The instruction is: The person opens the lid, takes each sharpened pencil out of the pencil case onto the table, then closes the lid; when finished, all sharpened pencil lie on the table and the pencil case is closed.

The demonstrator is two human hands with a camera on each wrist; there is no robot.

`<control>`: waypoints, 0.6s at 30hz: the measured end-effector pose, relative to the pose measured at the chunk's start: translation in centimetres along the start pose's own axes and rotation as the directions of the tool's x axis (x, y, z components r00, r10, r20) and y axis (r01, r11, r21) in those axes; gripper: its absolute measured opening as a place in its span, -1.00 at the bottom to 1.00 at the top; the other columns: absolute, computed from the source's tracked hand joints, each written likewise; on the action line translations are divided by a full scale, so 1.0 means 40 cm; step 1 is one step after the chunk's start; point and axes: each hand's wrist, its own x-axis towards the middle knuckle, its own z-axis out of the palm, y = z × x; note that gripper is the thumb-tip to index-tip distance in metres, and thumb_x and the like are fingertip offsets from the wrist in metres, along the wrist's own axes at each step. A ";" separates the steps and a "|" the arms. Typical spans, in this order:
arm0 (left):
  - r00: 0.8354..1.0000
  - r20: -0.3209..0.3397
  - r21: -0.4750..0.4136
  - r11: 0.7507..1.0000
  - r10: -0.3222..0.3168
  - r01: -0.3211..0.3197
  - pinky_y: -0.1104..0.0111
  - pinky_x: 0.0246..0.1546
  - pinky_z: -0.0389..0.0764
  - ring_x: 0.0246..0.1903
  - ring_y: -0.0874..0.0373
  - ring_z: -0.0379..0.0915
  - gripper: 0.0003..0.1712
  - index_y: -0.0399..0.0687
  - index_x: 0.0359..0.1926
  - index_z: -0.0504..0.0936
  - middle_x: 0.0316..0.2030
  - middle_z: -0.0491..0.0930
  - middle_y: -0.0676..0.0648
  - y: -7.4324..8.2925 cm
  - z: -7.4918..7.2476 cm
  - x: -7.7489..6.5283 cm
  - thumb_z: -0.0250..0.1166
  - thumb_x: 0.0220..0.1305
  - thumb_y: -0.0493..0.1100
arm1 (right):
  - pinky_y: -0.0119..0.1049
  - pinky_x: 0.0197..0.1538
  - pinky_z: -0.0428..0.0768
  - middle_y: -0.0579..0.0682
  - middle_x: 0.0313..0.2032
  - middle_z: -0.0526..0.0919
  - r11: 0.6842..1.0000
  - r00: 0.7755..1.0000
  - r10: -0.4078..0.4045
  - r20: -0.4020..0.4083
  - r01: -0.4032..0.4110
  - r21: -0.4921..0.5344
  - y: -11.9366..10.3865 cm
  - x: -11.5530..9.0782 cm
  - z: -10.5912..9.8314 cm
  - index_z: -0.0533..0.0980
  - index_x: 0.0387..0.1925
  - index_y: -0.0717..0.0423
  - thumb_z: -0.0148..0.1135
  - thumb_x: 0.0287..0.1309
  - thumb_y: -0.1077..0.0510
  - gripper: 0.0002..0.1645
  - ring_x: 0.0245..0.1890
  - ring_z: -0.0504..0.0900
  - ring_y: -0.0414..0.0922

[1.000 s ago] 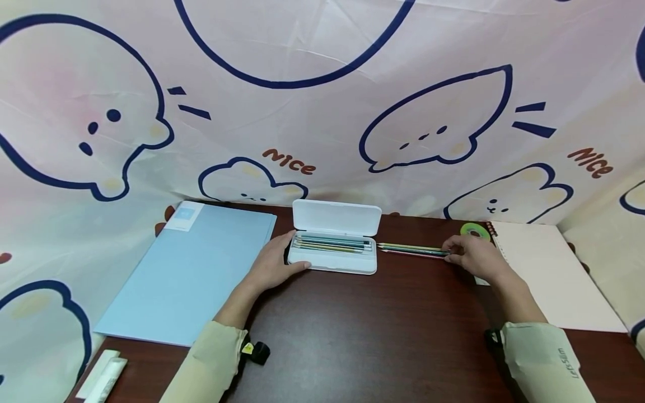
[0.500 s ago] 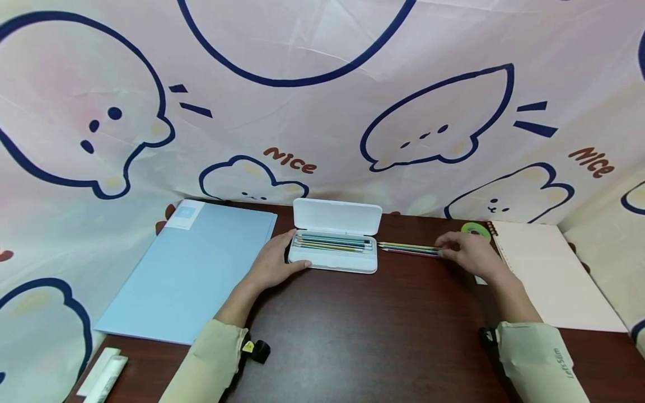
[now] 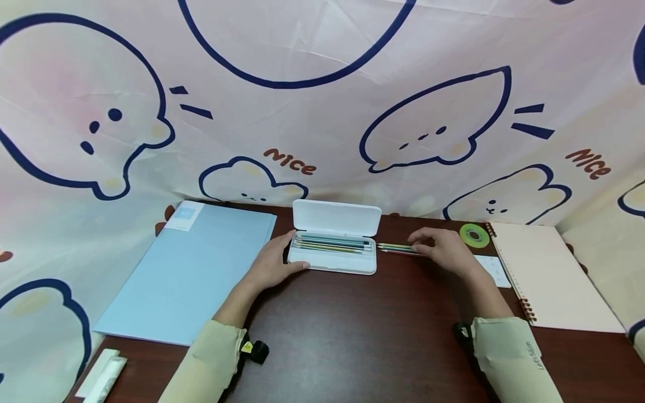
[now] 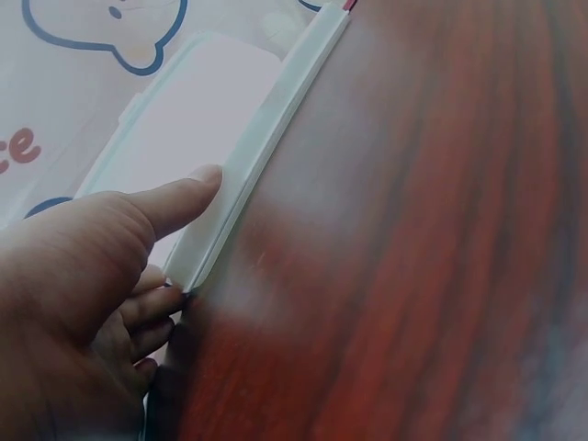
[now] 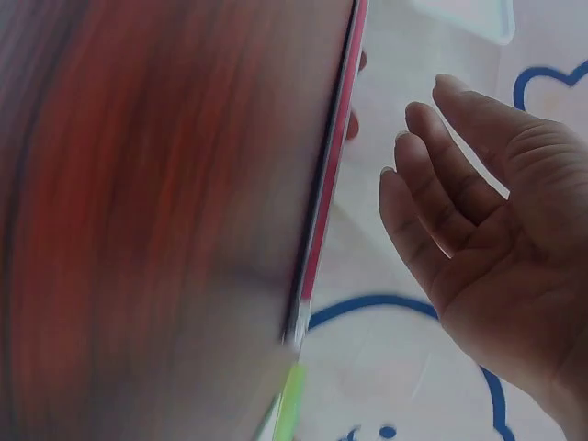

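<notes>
At the lower left of the frame, two narrow white items point(image 3: 103, 375) lay side by side on the dark brown table point(image 3: 363, 336). Next to them, higher in the frame, there was a large light blue folder point(image 3: 186, 274) with a pale label at its upper left corner. The left hand point(image 3: 274, 263) gripped the left end of the white case point(image 3: 347, 266), its thumb pressed upon the front edge. This case stood near the centre with its lid point(image 3: 336, 217) raised, and several pencils point(image 3: 330, 244) were lying inside. Just beside its right end lay a small bunch of loose pencils point(image 3: 395, 248), points toward the case. Above them was the right hand point(image 3: 440, 249); in its wrist view the fingers were loosely bent, apart from the thumb, and grasped nothing. Farther to the right, there were a green disc point(image 3: 464, 238), a small whitish sheet point(image 3: 495, 272) and a spiral notebook point(image 3: 559, 277) with cream pages.
</notes>
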 end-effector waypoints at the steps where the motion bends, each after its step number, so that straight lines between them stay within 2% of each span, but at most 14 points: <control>1: 1.000 0.000 0.002 1.000 0.001 -0.001 -0.14 0.44 0.24 0.48 -0.22 0.16 0.08 -0.10 0.58 0.12 0.47 0.30 -0.23 -0.001 -0.001 0.000 0.45 0.22 0.15 | -0.11 -0.06 0.56 -0.06 -0.21 0.78 1.000 1.000 -0.001 0.003 0.001 0.006 -0.010 0.005 0.005 0.70 -0.04 -0.05 0.31 0.34 0.09 -0.80 -0.22 0.61 -0.10; 5: 1.000 0.001 0.009 1.000 0.010 -0.010 -0.15 0.43 0.26 0.47 -0.22 0.18 0.07 -0.12 0.58 0.13 0.46 0.31 -0.24 -0.005 -0.001 0.002 0.45 0.23 0.15 | -0.10 -0.03 0.56 -0.09 -0.18 0.79 1.000 1.000 -0.009 0.020 0.009 0.023 -0.049 0.024 0.027 0.70 -0.03 -0.07 0.32 0.33 0.08 -0.79 -0.19 0.61 -0.10; 11: 0.999 0.017 0.005 1.000 -0.031 0.031 -0.15 0.44 0.26 0.49 -0.21 0.17 0.06 -0.13 0.57 0.15 0.49 0.28 -0.24 -0.002 -0.003 0.001 0.45 0.22 0.14 | -0.08 -0.01 0.58 -0.14 -0.18 0.79 0.999 0.998 -0.035 0.044 0.033 0.033 -0.094 0.047 0.060 0.72 -0.07 -0.12 0.34 0.31 0.05 -0.81 -0.19 0.62 -0.12; 18: 0.999 0.011 -0.002 0.999 -0.038 0.038 -0.18 0.40 0.30 0.47 -0.25 0.19 0.04 -0.13 0.57 0.15 0.48 0.28 -0.27 0.006 -0.012 0.000 0.45 0.23 0.10 | 0.02 0.10 0.64 -0.10 -0.07 0.80 0.997 0.995 -0.069 0.071 0.065 0.044 -0.120 0.058 0.080 0.71 0.00 -0.10 0.32 0.33 0.04 -0.75 -0.02 0.70 -0.08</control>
